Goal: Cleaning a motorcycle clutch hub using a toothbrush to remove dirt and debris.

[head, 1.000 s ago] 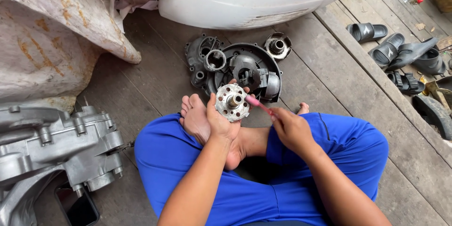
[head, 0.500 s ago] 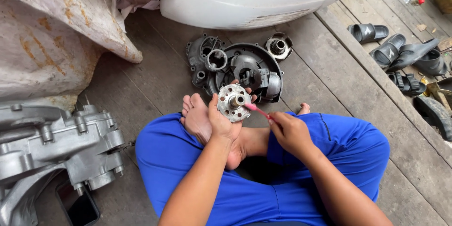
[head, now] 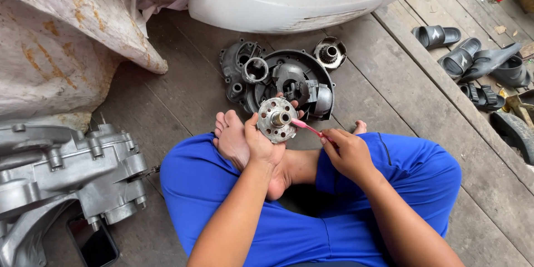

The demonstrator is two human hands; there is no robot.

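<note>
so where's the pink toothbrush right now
In the head view, the pink toothbrush is centre frame, held in the right hand, its head touching the round metal hub in the left hand.

Your left hand [head: 261, 143] is up in front of you, arm reaching forward from the bottom edge, fingers curled closed in a grip. Your right hand [head: 347, 153] sits just beside it, wrist bent inward, fingers pinched shut. Both forearms are bare, and you're sitting cross-legged.
</note>
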